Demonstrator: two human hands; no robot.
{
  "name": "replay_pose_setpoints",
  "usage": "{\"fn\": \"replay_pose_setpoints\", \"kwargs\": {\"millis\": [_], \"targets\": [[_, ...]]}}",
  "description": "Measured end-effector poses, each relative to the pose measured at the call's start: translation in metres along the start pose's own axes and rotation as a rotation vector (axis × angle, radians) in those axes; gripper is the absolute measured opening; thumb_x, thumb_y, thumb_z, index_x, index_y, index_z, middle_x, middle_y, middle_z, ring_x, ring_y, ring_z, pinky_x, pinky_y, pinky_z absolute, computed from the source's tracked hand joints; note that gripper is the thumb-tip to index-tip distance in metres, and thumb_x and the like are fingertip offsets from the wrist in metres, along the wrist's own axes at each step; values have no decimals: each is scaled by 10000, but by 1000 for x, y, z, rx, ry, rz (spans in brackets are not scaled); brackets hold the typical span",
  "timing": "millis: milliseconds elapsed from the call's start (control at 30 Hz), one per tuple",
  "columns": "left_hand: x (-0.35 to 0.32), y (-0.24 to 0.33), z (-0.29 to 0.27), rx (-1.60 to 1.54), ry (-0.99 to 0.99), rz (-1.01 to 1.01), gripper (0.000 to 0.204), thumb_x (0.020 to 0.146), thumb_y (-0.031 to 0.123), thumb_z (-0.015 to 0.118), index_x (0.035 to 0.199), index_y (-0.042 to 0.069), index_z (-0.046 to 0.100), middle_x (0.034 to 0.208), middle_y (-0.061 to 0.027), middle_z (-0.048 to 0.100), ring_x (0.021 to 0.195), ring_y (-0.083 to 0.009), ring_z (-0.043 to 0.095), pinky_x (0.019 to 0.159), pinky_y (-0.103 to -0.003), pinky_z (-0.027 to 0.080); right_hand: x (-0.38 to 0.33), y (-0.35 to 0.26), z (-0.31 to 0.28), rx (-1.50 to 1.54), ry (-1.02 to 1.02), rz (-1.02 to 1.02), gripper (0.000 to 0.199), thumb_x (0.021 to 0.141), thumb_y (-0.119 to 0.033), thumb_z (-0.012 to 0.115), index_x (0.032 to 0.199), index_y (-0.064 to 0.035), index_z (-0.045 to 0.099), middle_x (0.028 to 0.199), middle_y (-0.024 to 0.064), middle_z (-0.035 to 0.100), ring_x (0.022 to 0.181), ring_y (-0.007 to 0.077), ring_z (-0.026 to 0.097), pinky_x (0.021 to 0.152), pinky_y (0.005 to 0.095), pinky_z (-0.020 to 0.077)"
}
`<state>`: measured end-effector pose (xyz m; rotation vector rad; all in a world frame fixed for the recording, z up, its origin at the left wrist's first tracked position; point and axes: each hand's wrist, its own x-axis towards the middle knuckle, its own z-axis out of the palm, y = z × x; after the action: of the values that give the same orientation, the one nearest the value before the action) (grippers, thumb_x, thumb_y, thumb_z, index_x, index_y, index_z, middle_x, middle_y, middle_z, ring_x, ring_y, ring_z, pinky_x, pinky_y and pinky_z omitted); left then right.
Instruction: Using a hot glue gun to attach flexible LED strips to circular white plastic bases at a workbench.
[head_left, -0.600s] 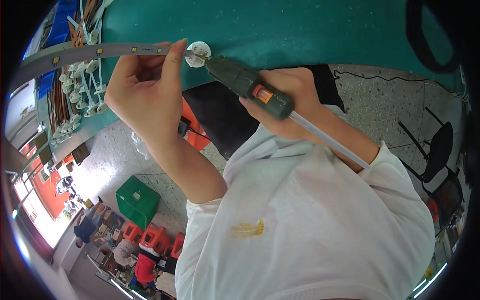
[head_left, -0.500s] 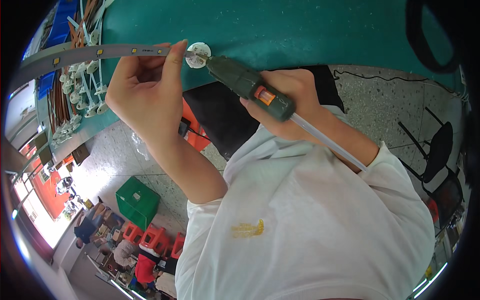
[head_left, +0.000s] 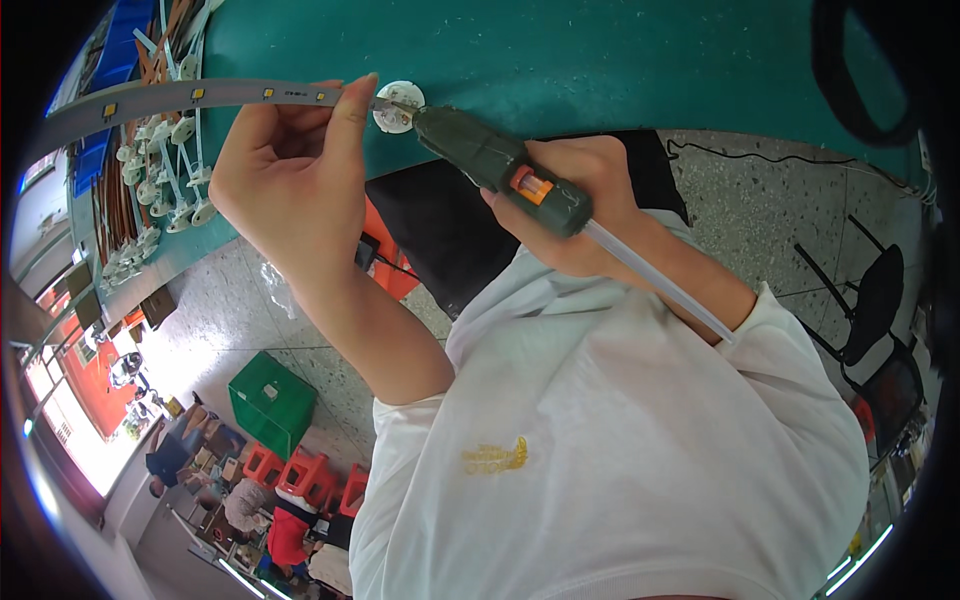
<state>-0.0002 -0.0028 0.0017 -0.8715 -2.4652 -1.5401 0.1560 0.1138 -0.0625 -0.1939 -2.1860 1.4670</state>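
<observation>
Being thin and long, the LED strip is judged light and flexible, best taken by its edges so that the small diodes are not pressed. It is held over the bench, pinched near its end between thumb and fingers of the left grip, just beside the round white disc. The green glue gun is judged stiff and best held by its body, clear of the nozzle; it is clasped by the right grip, with a translucent glue stick jutting from its rear. The strip's far end is lost at the dark rim, and the gun's trigger is hidden. The disc is perhaps joined to the strip; whether it is touched by the nozzle cannot be told.
</observation>
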Motion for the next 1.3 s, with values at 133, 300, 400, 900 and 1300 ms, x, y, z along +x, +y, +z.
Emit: {"fn": "replay_pose_setpoints", "kwargs": {"millis": [133, 300, 400, 900, 1300], "targets": [[0, 2, 0, 21, -4, -8, 180, 747, 48, 847, 842, -7, 704, 686, -36, 693, 604, -41, 606, 570, -164, 451, -1, -1, 0, -8, 24, -57, 137, 688, -8, 745, 794, 2, 659, 618, 107, 599, 503, 246, 587, 468, 307, 435], [0, 0, 0, 26, -5, -2, 182, 746, 52, 847, 838, -8, 702, 685, -37, 693, 600, -43, 607, 570, -168, 452, -2, 1, 3, -5, 56, -125, 168, 663, -8, 742, 803, -5, 649, 635, 114, 595, 515, 272, 580, 474, 313, 442], [0, 0, -1, 19, -8, 8, 180, 748, 54, 847, 833, -7, 701, 685, -37, 694, 601, -45, 609, 570, -169, 452, -1, 0, 4, -25, 23, -100, 157, 663, 1, 736, 787, -10, 641, 627, 109, 591, 517, 266, 581, 475, 316, 446], [0, 0, -2, 53, -23, 14, 177, 749, 57, 843, 836, -12, 706, 685, -40, 693, 599, -51, 610, 572, -177, 464, -3, -10, -2, -127, -5, -59, 159, 656, -1, 737, 769, -6, 625, 665, 124, 609, 549, 299, 604, 489, 351, 462], [12, 0, -2, 32, 77, 59, 168, 749, 34, 846, 832, -23, 711, 715, -71, 711, 636, -81, 657, 614, -196, 498, 11, -19, -60, -23, -132, 146, 313, 815, -295, 723, 953, -19, 676, 792, 155, 654, 766, 328, 631, 735, 429, 478]]}}
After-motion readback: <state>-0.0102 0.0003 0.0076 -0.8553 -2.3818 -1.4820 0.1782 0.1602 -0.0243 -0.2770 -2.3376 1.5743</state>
